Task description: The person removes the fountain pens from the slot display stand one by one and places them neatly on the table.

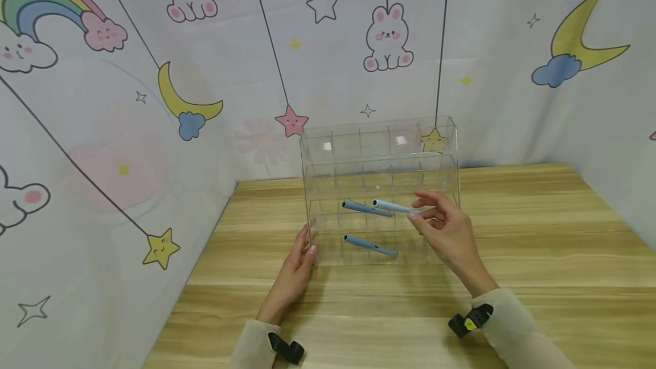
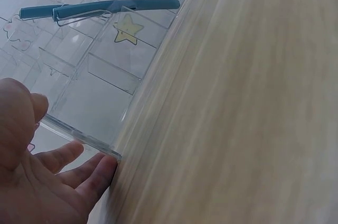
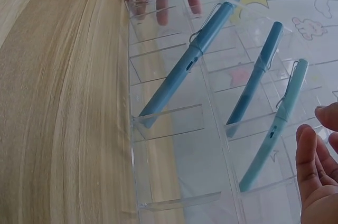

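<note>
A clear acrylic organizer [image 1: 376, 172] with tiers of small compartments stands upright on the table. My left hand [image 1: 294, 269] rests its fingers against the organizer's lower left side; in the left wrist view the fingertips [image 2: 108, 166] touch the panel's bottom corner. My right hand [image 1: 448, 238] is beside the tail end of a light blue pen [image 3: 274, 129], thumb and fingers bent loosely, apart from the pen in the right wrist view. That pen lies slanted in a tier alongside a darker blue pen [image 1: 366, 208]. Another blue pen [image 1: 370, 245] lies slanted in the lowest tier.
The organizer stands on a wood-grain table [image 1: 538, 232]. Behind and to the left hangs a white curtain [image 1: 338, 78] printed with rabbits, moons and stars. Thin clear dividers [image 3: 179, 200] part the tiers. A black camera strap [image 1: 471, 320] is on the right wrist.
</note>
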Demonstrator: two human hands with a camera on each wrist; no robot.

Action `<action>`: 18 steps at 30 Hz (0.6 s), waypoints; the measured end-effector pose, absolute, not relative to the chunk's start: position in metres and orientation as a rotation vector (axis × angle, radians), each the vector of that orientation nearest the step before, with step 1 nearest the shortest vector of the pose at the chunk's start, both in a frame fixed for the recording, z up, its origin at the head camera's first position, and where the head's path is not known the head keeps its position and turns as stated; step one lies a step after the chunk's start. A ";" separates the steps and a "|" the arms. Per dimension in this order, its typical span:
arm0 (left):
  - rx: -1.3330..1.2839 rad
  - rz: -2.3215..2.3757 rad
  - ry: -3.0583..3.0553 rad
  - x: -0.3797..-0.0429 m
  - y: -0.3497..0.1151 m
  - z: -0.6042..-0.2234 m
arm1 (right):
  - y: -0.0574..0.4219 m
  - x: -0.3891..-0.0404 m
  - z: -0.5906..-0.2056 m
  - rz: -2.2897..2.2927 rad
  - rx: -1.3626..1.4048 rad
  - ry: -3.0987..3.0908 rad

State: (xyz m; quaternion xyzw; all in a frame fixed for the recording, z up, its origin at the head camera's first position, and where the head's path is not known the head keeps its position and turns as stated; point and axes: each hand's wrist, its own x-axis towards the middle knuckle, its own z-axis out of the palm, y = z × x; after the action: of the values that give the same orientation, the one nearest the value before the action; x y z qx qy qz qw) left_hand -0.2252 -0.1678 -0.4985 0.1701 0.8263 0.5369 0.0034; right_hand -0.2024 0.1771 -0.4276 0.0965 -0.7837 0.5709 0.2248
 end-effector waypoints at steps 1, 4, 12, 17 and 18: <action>0.532 1.686 2.589 -0.225 -0.168 -0.499 | 0.176 -0.203 -0.428 1.574 0.267 -2.164; 0.530 1.688 2.593 -0.225 -0.168 -0.499 | 0.175 -0.203 -0.428 1.582 0.272 -2.161; 0.543 1.687 2.587 -0.224 -0.168 -0.497 | 0.172 -0.207 -0.429 1.607 0.305 -2.138; 0.539 1.675 2.592 -0.225 -0.168 -0.499 | 0.169 -0.210 -0.430 1.624 0.349 -2.098; 0.536 1.672 2.594 -0.225 -0.168 -0.499 | 0.168 -0.211 -0.430 1.620 0.352 -2.098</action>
State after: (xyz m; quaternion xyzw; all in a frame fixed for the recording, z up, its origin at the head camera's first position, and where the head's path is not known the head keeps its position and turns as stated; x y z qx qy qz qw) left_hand -0.2250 -0.1685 -0.4989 0.1712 0.8281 0.5338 0.0047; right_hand -0.2107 0.1681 -0.4304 0.1281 -0.7632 0.5895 0.2315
